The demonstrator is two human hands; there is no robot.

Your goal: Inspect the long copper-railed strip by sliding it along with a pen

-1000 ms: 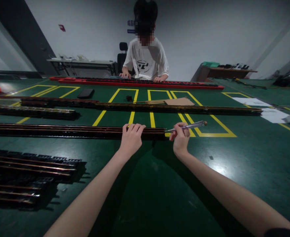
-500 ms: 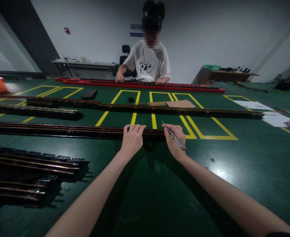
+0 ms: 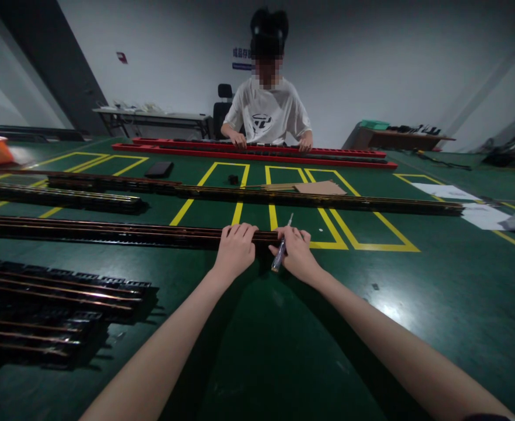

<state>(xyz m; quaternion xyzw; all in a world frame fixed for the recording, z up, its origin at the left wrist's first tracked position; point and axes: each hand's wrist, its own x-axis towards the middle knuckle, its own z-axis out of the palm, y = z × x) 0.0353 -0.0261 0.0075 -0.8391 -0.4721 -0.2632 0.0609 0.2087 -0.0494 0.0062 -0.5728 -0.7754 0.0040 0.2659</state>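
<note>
A long black rail with copper-coloured strips (image 3: 108, 231) runs across the table from the left edge to my hands. Near its right end, my left hand (image 3: 236, 248) is closed over it, fingers on top. My right hand (image 3: 296, 251) is at the rail's very end, fingertips against it. It also holds a screwdriver (image 3: 280, 255) with a clear handle, its thin shaft pointing up and away from me. The thumb's exact contact with the rail is hard to make out.
More black rails (image 3: 64, 286) lie at the near left, and another long one (image 3: 327, 202) crosses beyond my hands. Cardboard (image 3: 321, 187) and paper sheets (image 3: 485, 216) lie farther off. Opposite, a co-worker (image 3: 268, 111) has both hands on red trays (image 3: 349, 162).
My right hand has moved left onto the rail's end, and the screwdriver has swung round with its handle towards me. The co-worker's hands have shifted right, with the red trays now farther apart.
</note>
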